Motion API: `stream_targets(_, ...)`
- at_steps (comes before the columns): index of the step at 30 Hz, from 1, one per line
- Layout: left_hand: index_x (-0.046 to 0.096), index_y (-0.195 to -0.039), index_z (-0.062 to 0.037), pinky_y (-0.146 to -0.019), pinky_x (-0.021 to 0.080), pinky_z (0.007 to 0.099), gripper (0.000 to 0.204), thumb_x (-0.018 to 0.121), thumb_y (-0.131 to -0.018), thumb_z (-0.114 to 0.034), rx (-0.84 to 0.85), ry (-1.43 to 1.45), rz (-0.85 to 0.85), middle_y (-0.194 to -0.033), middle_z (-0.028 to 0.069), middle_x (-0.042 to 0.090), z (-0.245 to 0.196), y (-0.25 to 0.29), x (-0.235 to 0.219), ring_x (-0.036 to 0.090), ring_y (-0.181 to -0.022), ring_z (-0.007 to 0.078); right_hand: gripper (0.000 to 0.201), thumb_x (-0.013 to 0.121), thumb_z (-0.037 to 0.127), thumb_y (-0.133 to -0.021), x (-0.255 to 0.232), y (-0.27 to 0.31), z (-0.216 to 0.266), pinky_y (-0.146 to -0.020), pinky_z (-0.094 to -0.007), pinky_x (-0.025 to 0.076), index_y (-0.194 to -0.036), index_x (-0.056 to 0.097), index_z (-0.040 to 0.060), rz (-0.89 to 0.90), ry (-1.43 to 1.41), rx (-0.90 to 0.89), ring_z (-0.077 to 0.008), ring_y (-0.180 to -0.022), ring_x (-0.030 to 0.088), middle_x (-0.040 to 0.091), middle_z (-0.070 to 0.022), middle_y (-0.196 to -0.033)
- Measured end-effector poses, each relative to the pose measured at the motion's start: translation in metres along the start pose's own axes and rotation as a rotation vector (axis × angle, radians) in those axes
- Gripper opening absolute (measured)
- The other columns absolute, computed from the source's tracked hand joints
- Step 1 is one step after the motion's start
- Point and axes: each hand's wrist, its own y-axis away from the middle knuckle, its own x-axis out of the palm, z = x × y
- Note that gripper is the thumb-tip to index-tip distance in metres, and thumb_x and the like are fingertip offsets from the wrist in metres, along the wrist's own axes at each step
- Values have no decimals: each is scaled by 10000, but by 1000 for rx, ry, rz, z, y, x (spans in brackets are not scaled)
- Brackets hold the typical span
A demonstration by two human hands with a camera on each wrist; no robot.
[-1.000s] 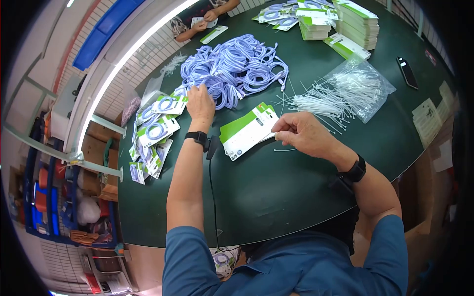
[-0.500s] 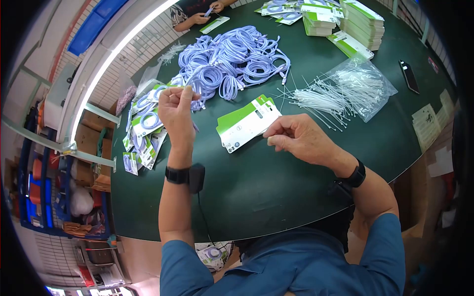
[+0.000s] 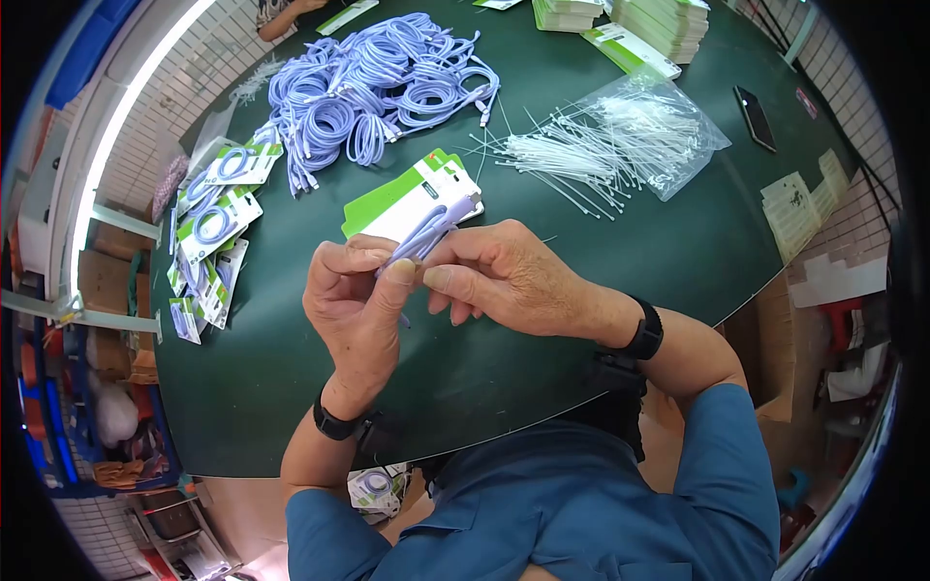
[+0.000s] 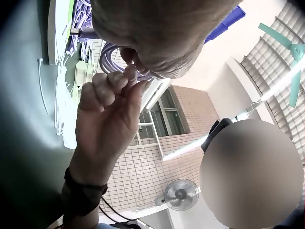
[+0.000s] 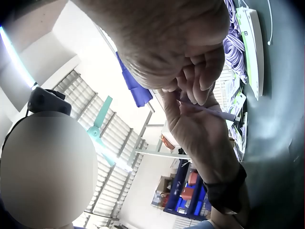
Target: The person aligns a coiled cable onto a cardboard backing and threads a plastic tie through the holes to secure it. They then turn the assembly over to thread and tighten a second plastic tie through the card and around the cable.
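A coiled lilac cable [image 3: 426, 230] is pinched between the thumb and fingers of the left hand [image 3: 356, 308], above the near side of the table. The right hand [image 3: 518, 279] meets it from the right, thumb and index finger pinched at the coil; what exactly they pinch is too small to tell. In the left wrist view the cable loops [image 4: 110, 59] show beside the touching fingertips. In the right wrist view a cable end [image 5: 221, 114] sticks out past the left palm. Just beyond the hands lie green and white cards [image 3: 392, 201], partly covered by the cable.
A heap of lilac cables [image 3: 339, 92] lies at the back left, with carded cables [image 3: 208, 232] nearer the left edge. White zip ties [image 3: 572, 150] spill from a clear bag [image 3: 693, 145]. Stacked cards [image 3: 664, 24] and a phone [image 3: 755, 118] are farther right. Another person's arm [image 3: 281, 21] shows at the back.
The left hand has come from the cable heap toward the right hand, bringing a coiled cable. Both hands now meet at that cable in front of the cards. The head view has shifted.
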Motion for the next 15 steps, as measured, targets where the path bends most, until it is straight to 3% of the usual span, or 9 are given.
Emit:
stream_targets(6, 562, -1077, -33, -842, 580, 332, 212, 715, -951, 40, -103, 122, -10, -1008, 123, 688, 2, -2, 1, 674, -900, 156, 249, 594, 214, -1081, -3, -2, -1, -639, -240, 553, -1162, 696, 2, 24, 42, 43, -99, -762, 707, 746, -61, -926)
stream_targets(9, 598, -1086, -27, -886, 581, 363, 214, 726, -931, 45, -90, 45, -76, -1020, 124, 705, 1, -5, 6, 690, -880, 179, 297, 566, 242, -1096, -1, -3, -8, -628, -240, 537, -1218, 682, -4, -86, -21, -78, -95, -755, 679, 741, -68, -994)
stream_targets(10, 624, -1083, -25, -906, 578, 375, 223, 736, -905, 49, 185, -248, 56, -1031, 122, 714, -2, -11, 6, 695, -887, 197, 297, 566, 242, -1096, -1, -3, -9, -628, -240, 537, -1218, 682, -4, -85, -12, -78, -95, -755, 679, 741, -68, -994)
stream_targets(12, 677, -1077, -19, -945, 570, 401, 250, 755, -853, 57, 735, -836, 312, -1054, 118, 732, -8, -20, 6, 705, -901, 234, 343, 546, 267, -1108, -2, -5, -9, -617, -244, 520, -1256, 661, -20, -124, 68, -268, -91, -717, 637, 732, -69, -1046)
stream_targets(13, 677, -1077, -19, -945, 570, 401, 250, 755, -853, 57, 739, -830, 301, -1054, 118, 732, -11, -19, 7, 705, -901, 234, 366, 536, 280, -1113, -3, -5, -7, -612, -245, 512, -1275, 651, -27, -140, 109, -363, -90, -698, 616, 727, -69, -1073)
stream_targets(15, 716, -1060, -21, -960, 566, 427, 273, 767, -803, 56, 777, -1004, 372, -1071, 114, 742, -19, -14, 9, 707, -914, 254, 376, 525, 285, -1119, 0, -4, -4, -606, -244, 497, -1285, 644, -31, -137, 52, -292, -82, -682, 589, 723, -64, -1089)
